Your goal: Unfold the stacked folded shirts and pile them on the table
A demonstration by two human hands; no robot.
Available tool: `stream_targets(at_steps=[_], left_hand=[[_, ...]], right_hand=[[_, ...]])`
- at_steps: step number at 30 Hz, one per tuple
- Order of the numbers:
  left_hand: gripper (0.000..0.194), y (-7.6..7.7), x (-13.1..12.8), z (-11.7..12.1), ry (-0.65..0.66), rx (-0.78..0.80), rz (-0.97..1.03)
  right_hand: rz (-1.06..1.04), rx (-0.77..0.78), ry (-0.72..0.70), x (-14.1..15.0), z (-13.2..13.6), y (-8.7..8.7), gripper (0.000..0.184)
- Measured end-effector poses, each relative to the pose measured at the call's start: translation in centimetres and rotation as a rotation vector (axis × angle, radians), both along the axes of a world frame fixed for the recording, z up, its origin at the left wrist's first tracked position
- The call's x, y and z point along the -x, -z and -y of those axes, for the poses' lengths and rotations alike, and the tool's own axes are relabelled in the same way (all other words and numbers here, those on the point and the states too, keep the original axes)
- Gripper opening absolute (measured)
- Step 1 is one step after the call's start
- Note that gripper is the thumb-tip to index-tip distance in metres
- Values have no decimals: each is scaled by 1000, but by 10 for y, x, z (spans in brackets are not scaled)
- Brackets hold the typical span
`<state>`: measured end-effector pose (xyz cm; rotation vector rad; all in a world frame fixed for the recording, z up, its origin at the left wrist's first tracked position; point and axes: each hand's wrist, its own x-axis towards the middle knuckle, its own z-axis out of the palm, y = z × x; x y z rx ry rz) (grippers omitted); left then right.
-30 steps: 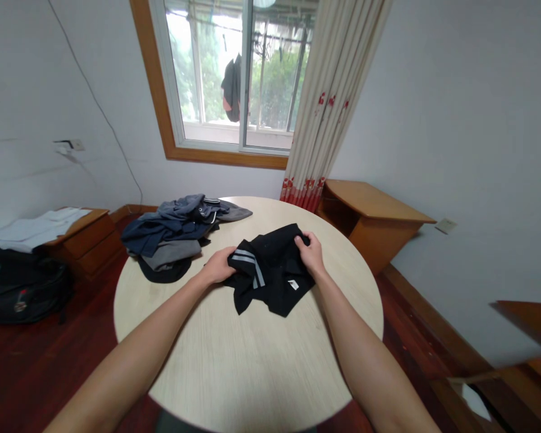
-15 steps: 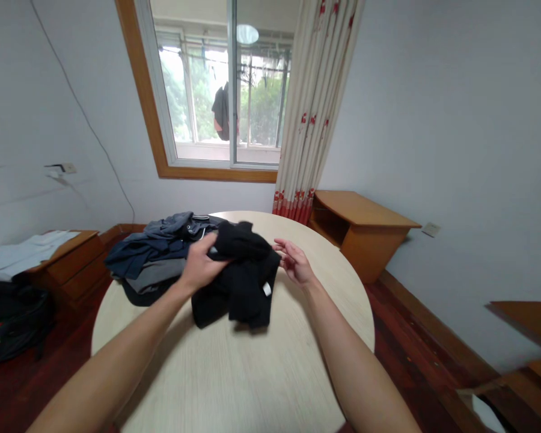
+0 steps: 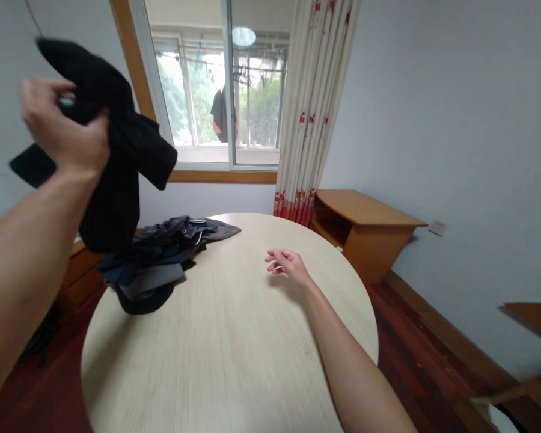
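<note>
My left hand (image 3: 67,126) is raised high at the left, closed around a bunched black garment (image 3: 112,198) whose loose parts hang down and out to the right. Which kind of garment it is, I cannot tell. Below it, on the left part of the round table (image 3: 234,337), lies a pile of dark clothes (image 3: 162,252) in navy, grey and black, partly behind the hanging cloth. My right hand (image 3: 288,266) hovers low over the right side of the tabletop, fingers apart and slightly bent, holding nothing.
A wooden desk (image 3: 365,207) stands beyond the table at the right, near the patterned curtain (image 3: 306,120) and the window (image 3: 198,108). Wooden drawers (image 3: 72,270) are at the left, partly hidden. Another wooden furniture edge (image 3: 532,319) juts in at the far right.
My left hand has lifted the black garment off the table middle, up and to the left. My right hand has stayed near its place, now apart from the cloth.
</note>
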<state>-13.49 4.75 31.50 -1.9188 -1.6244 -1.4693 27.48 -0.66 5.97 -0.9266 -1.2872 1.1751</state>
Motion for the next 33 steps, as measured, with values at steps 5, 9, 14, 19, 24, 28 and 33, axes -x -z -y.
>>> stream_targets(at_steps=[5,9,14,19,24,28,33], left_hand=[[91,102,-10,-24,-178,480,-191],[97,194,1,-30,-132,706,-273],[117,234,-2,-16,-240,756,-449],[122,248,-8,-16,-242,701,-531],[122,247,11,-35,-208,706,-536],[114,228,-7,-27,-229,679,-551],[55,229,-104,18,72,360,-536]], right_hand=[[100,19,-60,3,1,6,52],[167,7,-69,3,-2,13,48],[221,10,-67,5,-5,22,42],[309,26,-52,5,-9,39,38],[443,19,-37,-3,-17,55,34],[588,-48,-5,0,-20,58,27],[839,-104,98,13,-16,52,21]])
